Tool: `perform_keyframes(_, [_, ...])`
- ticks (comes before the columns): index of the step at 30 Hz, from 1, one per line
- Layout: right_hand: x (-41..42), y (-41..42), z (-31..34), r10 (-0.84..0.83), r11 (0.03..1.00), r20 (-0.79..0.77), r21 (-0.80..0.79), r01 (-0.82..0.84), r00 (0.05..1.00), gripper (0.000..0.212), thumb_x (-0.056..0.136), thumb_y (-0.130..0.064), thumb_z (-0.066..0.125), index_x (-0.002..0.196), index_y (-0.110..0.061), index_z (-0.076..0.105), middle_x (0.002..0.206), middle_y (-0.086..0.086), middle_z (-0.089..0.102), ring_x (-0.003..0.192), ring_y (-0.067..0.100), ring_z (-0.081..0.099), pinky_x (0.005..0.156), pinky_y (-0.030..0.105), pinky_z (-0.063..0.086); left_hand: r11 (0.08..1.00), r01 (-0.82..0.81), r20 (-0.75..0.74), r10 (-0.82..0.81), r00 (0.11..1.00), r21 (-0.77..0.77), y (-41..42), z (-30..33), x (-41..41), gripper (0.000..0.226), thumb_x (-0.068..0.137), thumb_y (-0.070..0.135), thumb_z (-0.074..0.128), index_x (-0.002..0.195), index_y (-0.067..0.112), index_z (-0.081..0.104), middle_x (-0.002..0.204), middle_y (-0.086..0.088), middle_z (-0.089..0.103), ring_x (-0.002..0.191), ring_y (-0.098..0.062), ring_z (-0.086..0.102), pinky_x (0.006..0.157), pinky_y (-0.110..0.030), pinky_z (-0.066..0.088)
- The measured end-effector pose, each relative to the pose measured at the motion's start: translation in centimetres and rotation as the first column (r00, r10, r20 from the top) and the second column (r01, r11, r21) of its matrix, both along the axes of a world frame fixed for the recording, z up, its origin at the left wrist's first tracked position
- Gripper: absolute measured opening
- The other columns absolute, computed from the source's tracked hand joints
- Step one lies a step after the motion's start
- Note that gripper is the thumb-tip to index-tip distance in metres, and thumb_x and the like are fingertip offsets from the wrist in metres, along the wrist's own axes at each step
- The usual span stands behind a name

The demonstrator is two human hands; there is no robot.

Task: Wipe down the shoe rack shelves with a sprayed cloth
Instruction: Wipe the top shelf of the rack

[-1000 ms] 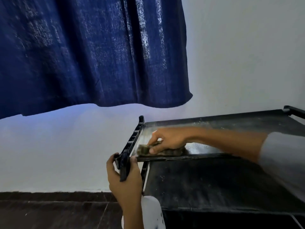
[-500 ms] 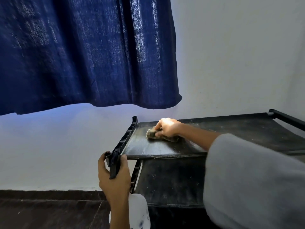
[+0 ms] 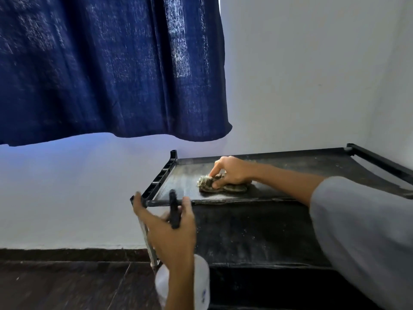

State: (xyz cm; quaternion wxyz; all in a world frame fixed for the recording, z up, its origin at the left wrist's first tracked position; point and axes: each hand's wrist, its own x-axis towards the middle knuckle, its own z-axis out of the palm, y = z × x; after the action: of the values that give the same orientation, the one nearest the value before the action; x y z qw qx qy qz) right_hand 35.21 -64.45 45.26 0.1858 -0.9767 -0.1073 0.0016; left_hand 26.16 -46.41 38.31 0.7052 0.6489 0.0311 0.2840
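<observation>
The black shoe rack stands against the white wall; its top shelf [image 3: 301, 168] is dusty and shows a damp sheen near the left end. My right hand [image 3: 234, 172] presses a crumpled, dark mottled cloth [image 3: 206, 183] onto the left part of that shelf. A second, lower shelf [image 3: 257, 233] juts out in front, speckled with dust. My left hand [image 3: 172, 229] hovers just before the rack's front left corner, wrapped around the black trigger head of a spray bottle [image 3: 202, 280], whose white body hangs below the wrist.
A dark blue curtain [image 3: 111, 68] hangs above and left of the rack, its hem a little above the top shelf. The rack's metal leg [image 3: 146, 238] drops to a dark floor [image 3: 55, 285]. A side wall stands close at the right.
My right hand has slid the cloth from the shelf's front edge to the back and now forward again to mid-shelf. My left hand with the bottle has drifted slightly right of the corner.
</observation>
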Motion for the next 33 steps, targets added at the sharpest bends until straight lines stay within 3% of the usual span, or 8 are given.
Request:
perform_keyframes(2, [1.7, -0.3, -0.1, -0.084, 0.996, 0.061, -0.036, 0.086, 0.995, 0.039, 0.081, -0.033, 0.073, 0.117, -0.022, 0.066, 0.119, -0.001, 0.062, 0.107, 0.016, 0.056, 0.089, 0.026, 0.043, 1.000, -0.005, 0.032, 0.004, 0.999, 0.007, -0.9, 0.3, 0.3, 0.060, 0.078, 0.015, 0.078, 0.128, 0.021, 0.045, 0.055, 0.030, 0.057, 0.059, 0.030, 0.050, 0.057, 0.003, 0.035])
perform_keyframes(7, [5.7, -1.5, -0.2, -0.345, 0.929, 0.170, -0.077, 0.362, 0.923, 0.033, 0.084, -0.035, 0.070, 0.116, -0.033, 0.064, 0.119, -0.005, 0.064, 0.109, 0.019, 0.058, 0.084, 0.028, 0.045, 0.993, 0.110, -0.059, -0.107, 0.993, 0.047, -1.6, -0.3, 2.2, 0.011, 0.084, 0.019, 0.073, 0.090, 0.019, 0.064, 0.062, 0.013, 0.061, 0.059, 0.013, 0.058, 0.052, 0.000, 0.037])
perform_keyframes(12, [3.9, -1.6, 0.4, -0.134, 0.989, -0.034, -0.075, 0.131, 0.990, 0.032, 0.083, -0.033, 0.071, 0.114, -0.027, 0.067, 0.108, -0.006, 0.065, 0.097, 0.013, 0.059, 0.082, 0.025, 0.043, 0.976, 0.130, -0.066, -0.120, 0.991, 0.174, -1.6, -0.9, 2.5, 0.013, 0.083, 0.018, 0.074, 0.093, 0.012, 0.068, 0.059, 0.012, 0.062, 0.064, 0.016, 0.057, 0.057, 0.004, 0.036])
perform_keyframes(15, [-0.7, -1.9, 1.3, 0.075, 0.996, -0.182, -0.024, -0.081, 0.981, 0.023, 0.080, -0.038, 0.072, 0.103, -0.031, 0.071, 0.087, -0.027, 0.063, 0.081, -0.002, 0.058, 0.074, 0.017, 0.040, 0.975, 0.126, -0.078, -0.114, 0.990, 0.181, -1.3, -1.1, 2.1, 0.015, 0.084, 0.019, 0.073, 0.096, 0.012, 0.068, 0.070, 0.012, 0.064, 0.067, 0.016, 0.057, 0.057, 0.003, 0.037])
perform_keyframes(17, [-2.7, -2.4, 1.4, 0.122, 0.992, -0.224, 0.043, -0.115, 0.967, 0.023, 0.079, -0.041, 0.072, 0.101, -0.034, 0.071, 0.093, -0.031, 0.064, 0.092, -0.005, 0.058, 0.085, 0.019, 0.042, 0.978, 0.132, -0.095, -0.117, 0.989, 0.162, -1.4, -1.1, 1.8, 0.015, 0.084, 0.020, 0.073, 0.097, 0.016, 0.068, 0.075, 0.011, 0.066, 0.069, 0.014, 0.058, 0.056, 0.003, 0.038])
perform_keyframes(19, [-3.4, -2.8, 1.0, 0.085, 0.993, -0.205, 0.093, -0.067, 0.975, 0.032, 0.078, -0.042, 0.073, 0.108, -0.032, 0.069, 0.108, -0.024, 0.063, 0.103, 0.002, 0.056, 0.095, 0.025, 0.040, 0.984, 0.124, -0.105, -0.111, 0.988, 0.127, -1.6, -1.1, 1.4, 0.012, 0.083, 0.020, 0.072, 0.095, 0.019, 0.067, 0.075, 0.012, 0.066, 0.070, 0.013, 0.059, 0.055, 0.002, 0.038])
perform_keyframes(25, [0.2, -3.3, -1.0, -0.079, 0.992, 0.004, 0.095, 0.078, 0.997, 0.035, 0.075, -0.031, 0.079, 0.108, -0.025, 0.070, 0.107, -0.010, 0.062, 0.103, 0.010, 0.056, 0.086, 0.024, 0.040, 0.993, 0.056, -0.074, -0.048, 0.996, 0.104, -2.4, -0.5, 0.6, 0.014, 0.083, 0.018, 0.071, 0.079, 0.026, 0.060, 0.059, 0.014, 0.061, 0.067, 0.015, 0.058, 0.055, 0.002, 0.038])
perform_keyframes(33, [6.0, -1.6, -0.3, -0.401, 0.900, 0.269, -0.065, 0.432, 0.876, 0.027, 0.080, -0.031, 0.072, 0.107, -0.033, 0.067, 0.115, -0.002, 0.066, 0.106, 0.023, 0.060, 0.078, 0.026, 0.043, 0.990, 0.073, -0.060, -0.066, 0.996, 0.123, -2.1, -0.7, 0.8, 0.012, 0.083, 0.023, 0.071, 0.077, 0.023, 0.061, 0.065, 0.021, 0.065, 0.066, 0.010, 0.059, 0.058, -0.011, 0.038])
